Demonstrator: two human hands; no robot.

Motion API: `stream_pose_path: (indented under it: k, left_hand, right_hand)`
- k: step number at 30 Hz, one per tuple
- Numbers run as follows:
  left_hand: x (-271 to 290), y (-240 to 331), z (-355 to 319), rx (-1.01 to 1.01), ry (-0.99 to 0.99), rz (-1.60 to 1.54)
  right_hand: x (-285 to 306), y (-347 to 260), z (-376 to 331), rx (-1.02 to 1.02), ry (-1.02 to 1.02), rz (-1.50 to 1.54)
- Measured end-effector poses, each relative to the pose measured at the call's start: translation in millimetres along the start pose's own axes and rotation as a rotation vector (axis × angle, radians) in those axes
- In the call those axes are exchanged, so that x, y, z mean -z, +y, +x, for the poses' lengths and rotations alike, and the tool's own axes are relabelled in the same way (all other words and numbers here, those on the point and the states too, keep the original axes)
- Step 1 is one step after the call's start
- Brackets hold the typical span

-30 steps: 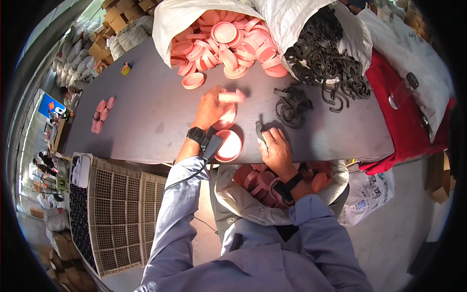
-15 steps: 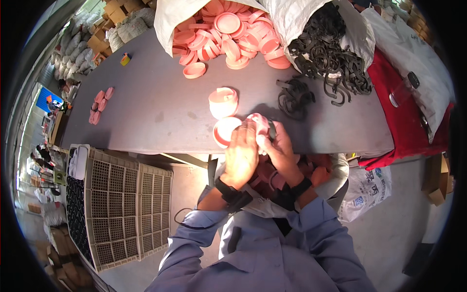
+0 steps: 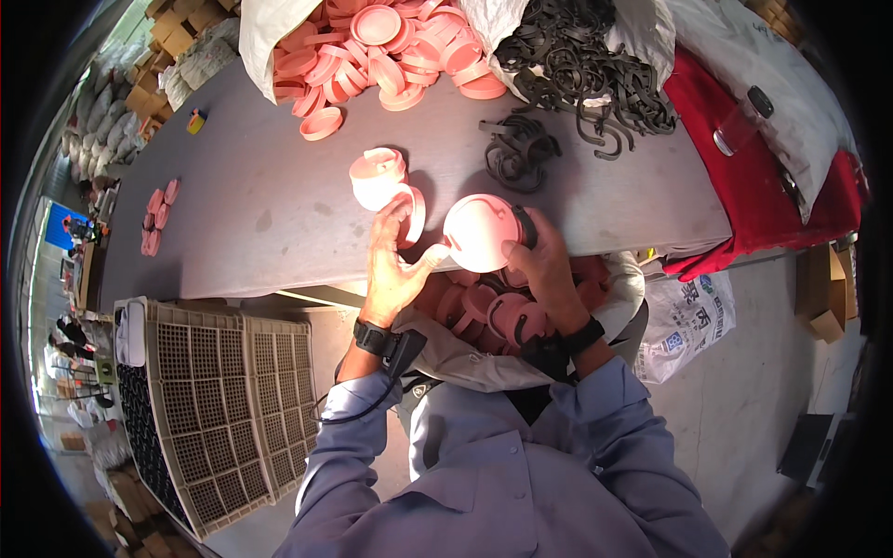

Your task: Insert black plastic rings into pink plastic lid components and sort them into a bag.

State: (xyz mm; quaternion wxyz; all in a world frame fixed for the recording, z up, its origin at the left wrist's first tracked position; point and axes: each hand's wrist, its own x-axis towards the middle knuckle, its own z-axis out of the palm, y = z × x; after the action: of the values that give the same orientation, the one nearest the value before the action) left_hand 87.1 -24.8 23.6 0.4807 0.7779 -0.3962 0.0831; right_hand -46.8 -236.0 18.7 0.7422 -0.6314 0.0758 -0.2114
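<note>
My right hand (image 3: 547, 270) grips a round pink lid (image 3: 479, 232) by its right side, its flat face turned up. A black strap (image 3: 527, 228) is at that lid's edge, beside my fingers. To the left, my left hand (image 3: 395, 265) has its fingers on a second pink lid (image 3: 415, 219), which is tipped up on edge; the thumb is spread toward the right-hand lid. Just beyond stand pink round pieces (image 3: 377, 177), brightly lit and seemingly stacked. A small heap of black straps (image 3: 518, 152) lies farther right on the grey table (image 3: 270, 186).
White sacks at the far edge spill pink lids (image 3: 377, 56) and black straps (image 3: 581, 60). Below the table edge, an open sack holds pink lids with straps (image 3: 484, 312). Beige plastic crates (image 3: 209, 400) stand at left. Small pink pieces (image 3: 158, 214) lie far left; red cloth (image 3: 716, 186) drapes the right end.
My hands have come apart. The right hand now holds the strapped lid face up, while the left has moved left onto the other lid and tipped it. The whole view has shifted.
</note>
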Motion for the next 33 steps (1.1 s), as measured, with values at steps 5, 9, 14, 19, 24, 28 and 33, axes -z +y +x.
stream_pose_path:
  k: [5, 9, 14, 19, 24, 28, 33]
  left_hand:
    - [-6, 29, 10, 0.144, 0.123, -0.228]
    - [2, 42, 14, 0.136, -0.156, -0.327]
    - [-2, 37, 4, 0.295, -0.268, -0.697]
    - [-12, 37, -20, 0.406, -0.234, -0.672]
    - [-18, 64, -28, 0.401, -0.184, -0.514]
    - [-22, 69, -32, 0.399, -0.214, -0.48]
    - [-22, 68, -35, 0.441, -0.168, -0.532]
  right_hand:
    - [5, -18, -4, -0.188, -0.247, 0.025]
    - [2, -5, 0, -0.014, -0.266, -0.087]
    - [-3, -13, -7, -0.038, -0.209, -0.116]
    - [5, -28, -15, 0.005, -0.146, -0.408]
    - [4, -25, -25, 0.344, -0.176, -0.73]
    - [-4, -24, -33, 0.247, -0.163, -0.818]
    - [-10, -18, -42, 0.195, -0.119, -0.842]
